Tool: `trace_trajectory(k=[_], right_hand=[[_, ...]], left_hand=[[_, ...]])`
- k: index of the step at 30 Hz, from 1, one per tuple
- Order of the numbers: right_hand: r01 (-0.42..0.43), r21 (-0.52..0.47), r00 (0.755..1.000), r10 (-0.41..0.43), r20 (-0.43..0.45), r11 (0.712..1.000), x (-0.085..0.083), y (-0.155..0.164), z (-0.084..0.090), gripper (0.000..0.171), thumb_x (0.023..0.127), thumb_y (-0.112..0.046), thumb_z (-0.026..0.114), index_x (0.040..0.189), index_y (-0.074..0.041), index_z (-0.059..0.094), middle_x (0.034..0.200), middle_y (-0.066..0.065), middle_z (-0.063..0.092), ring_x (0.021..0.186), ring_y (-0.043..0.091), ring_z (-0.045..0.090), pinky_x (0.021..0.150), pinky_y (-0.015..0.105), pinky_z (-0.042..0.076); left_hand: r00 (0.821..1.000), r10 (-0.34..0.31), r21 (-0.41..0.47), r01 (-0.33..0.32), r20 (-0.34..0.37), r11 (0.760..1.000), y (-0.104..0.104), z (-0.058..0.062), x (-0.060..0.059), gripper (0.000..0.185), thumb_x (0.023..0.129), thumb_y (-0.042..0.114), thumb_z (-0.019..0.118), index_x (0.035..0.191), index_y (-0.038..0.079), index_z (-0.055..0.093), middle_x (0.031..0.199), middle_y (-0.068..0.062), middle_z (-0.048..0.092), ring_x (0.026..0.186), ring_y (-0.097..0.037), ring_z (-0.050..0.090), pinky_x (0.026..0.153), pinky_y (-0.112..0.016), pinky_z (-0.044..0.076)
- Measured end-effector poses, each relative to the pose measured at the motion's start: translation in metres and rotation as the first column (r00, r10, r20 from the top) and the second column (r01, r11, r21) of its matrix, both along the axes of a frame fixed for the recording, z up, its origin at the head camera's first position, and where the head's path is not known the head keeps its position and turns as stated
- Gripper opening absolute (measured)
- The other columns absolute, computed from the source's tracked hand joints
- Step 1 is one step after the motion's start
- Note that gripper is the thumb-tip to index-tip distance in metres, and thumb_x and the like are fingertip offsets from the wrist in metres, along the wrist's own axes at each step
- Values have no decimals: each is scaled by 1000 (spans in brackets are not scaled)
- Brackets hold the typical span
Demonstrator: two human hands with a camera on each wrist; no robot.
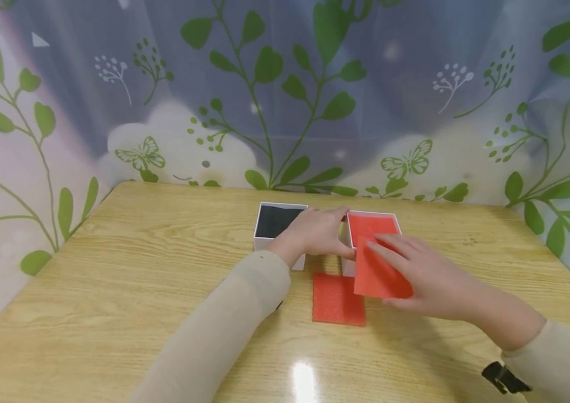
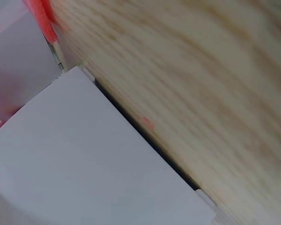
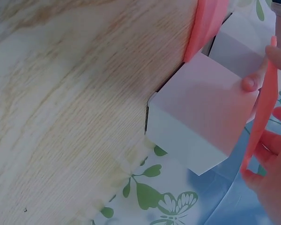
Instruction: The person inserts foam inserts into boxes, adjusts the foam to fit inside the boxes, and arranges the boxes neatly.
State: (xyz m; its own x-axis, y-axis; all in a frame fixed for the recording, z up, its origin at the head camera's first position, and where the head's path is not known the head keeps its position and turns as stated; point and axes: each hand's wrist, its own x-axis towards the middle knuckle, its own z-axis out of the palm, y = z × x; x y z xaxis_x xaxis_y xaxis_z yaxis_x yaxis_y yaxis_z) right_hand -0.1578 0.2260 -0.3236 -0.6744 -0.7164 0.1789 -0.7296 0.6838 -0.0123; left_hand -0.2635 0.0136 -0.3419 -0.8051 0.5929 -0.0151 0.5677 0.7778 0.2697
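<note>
My right hand (image 1: 430, 274) pinches a thin red square sheet (image 1: 377, 274), tilted over the near edge of the right-hand white box (image 1: 348, 268). Seen nearly edge-on in the right wrist view, the sheet (image 3: 262, 117) lies between thumb and fingers. My left hand (image 1: 317, 230) holds that same box at its left side, the thumb on its near rim. Red material (image 1: 372, 224) shows inside the box. Another red square (image 1: 337, 302) lies flat on the table in front. The left wrist view shows a white box wall (image 2: 89, 159) but little of the hand.
A second white box (image 1: 264, 244) with black material (image 1: 276, 220) inside stands to the left, partly behind my left forearm. Wooden table (image 1: 113, 280) surrounds the boxes. A leaf-patterned curtain (image 1: 285, 140) hangs along the table's back edge.
</note>
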Motion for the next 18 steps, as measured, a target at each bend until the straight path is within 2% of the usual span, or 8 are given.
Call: trace_trajectory(k=[8, 12, 18], right_hand=[[10, 55, 1000, -11, 27, 998, -4, 0, 0, 74, 78, -32, 75, 140, -8, 43, 144, 16, 37, 130, 36, 35, 102, 57, 26], [-14, 36, 999, 13, 29, 999, -3, -1, 3, 65, 78, -24, 76, 136, -8, 50, 141, 18, 40, 126, 38, 40, 98, 55, 34], [-37, 24, 999, 37, 0, 999, 0, -2, 6, 54, 80, -11, 73, 131, -7, 55, 136, 17, 47, 116, 36, 51, 83, 47, 49]], left_hand=[[1000, -5, -16, 5, 7, 1000, 1, -1, 0, 94, 76, 62, 62, 148, 13, 26, 128, 9, 55, 116, -10, 50, 110, -42, 20], [1000, -8, -8, 8, 6, 1000, 1, 1, 0, 93, 76, 60, 62, 148, 13, 26, 128, 8, 55, 115, -10, 51, 109, -42, 21], [1000, -12, -10, 12, 2, 1000, 1, 2, 0, 95, 75, 61, 63, 148, 11, 26, 129, 6, 55, 117, -10, 50, 109, -42, 21]])
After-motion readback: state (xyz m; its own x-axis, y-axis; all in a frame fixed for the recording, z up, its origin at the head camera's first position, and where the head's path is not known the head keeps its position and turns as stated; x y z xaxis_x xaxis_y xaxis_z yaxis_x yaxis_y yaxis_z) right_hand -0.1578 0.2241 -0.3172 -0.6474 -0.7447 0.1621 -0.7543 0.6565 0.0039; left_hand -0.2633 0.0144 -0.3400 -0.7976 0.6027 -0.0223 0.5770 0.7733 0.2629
